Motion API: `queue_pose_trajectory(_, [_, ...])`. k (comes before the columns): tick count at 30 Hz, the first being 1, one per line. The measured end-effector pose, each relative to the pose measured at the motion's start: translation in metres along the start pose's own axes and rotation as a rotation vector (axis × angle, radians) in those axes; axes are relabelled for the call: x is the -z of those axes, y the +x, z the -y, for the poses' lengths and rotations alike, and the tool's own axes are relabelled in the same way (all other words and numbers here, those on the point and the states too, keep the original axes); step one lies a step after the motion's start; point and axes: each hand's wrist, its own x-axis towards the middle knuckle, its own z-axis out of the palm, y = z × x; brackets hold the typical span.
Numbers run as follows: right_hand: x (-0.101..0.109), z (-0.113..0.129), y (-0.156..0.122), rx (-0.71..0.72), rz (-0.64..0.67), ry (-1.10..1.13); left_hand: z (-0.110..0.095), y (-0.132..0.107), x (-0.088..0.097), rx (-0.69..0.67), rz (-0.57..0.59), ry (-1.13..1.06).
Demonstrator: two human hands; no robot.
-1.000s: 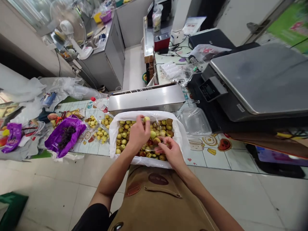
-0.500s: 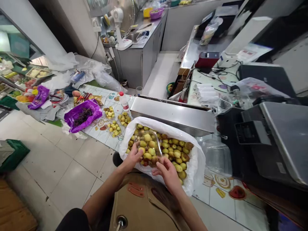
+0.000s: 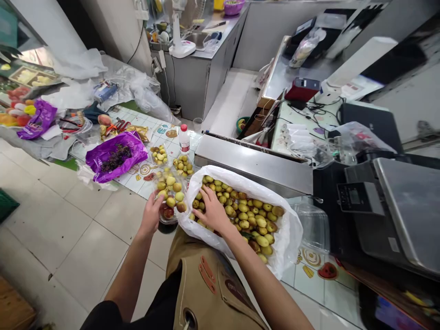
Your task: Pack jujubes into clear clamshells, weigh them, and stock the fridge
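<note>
My left hand point(image 3: 150, 214) grips a full tub point(image 3: 170, 195), my right hand point(image 3: 213, 211) lies open on jujubes point(image 3: 249, 220) in the white bag point(image 3: 287, 243); two packed tubs point(image 3: 158, 155) sit beside it, loads left.

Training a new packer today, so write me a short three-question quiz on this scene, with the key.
1. Which hand holds the clear plastic punnet of small yellow-green fruit?
2. True or false: the red-capped bottle stands inside the white plastic bag.
3. What is the steel-topped appliance with a digital display, to the right of the bag?

Key:
1. The left hand.
2. False.
3. A digital scale.
</note>
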Motion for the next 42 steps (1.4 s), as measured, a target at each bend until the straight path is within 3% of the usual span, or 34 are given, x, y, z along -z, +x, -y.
queue_pose_trajectory(4, [-0.026,-0.004,0.013,0.056,-0.007,-0.128,0.006,0.006,-0.005,-0.002,0.051,-0.07])
queue_pose_trajectory(7, [-0.03,-0.011,0.018,0.039,-0.045,-0.193,0.018,0.007,-0.012,0.039,0.114,-0.09])
queue_pose_trajectory(14, [-0.017,-0.016,0.025,0.107,0.022,-0.251,0.034,0.002,-0.019,0.029,0.13,-0.175])
queue_pose_trajectory(20, [-0.009,-0.021,0.03,0.216,0.111,-0.234,0.031,0.006,-0.018,0.061,0.101,-0.206])
queue_pose_trajectory(24, [-0.012,-0.02,0.03,0.169,0.156,-0.208,0.028,0.009,-0.025,0.068,0.075,-0.206])
queue_pose_trajectory(27, [-0.015,-0.018,0.027,0.126,0.123,-0.187,0.029,0.012,-0.032,0.073,0.097,-0.203])
queue_pose_trajectory(33, [-0.015,-0.012,0.012,0.186,0.091,-0.193,0.041,0.018,-0.053,-0.004,0.164,-0.247])
queue_pose_trajectory(42, [0.008,0.001,-0.005,0.261,0.216,-0.195,0.044,0.031,-0.062,-0.053,0.155,-0.255])
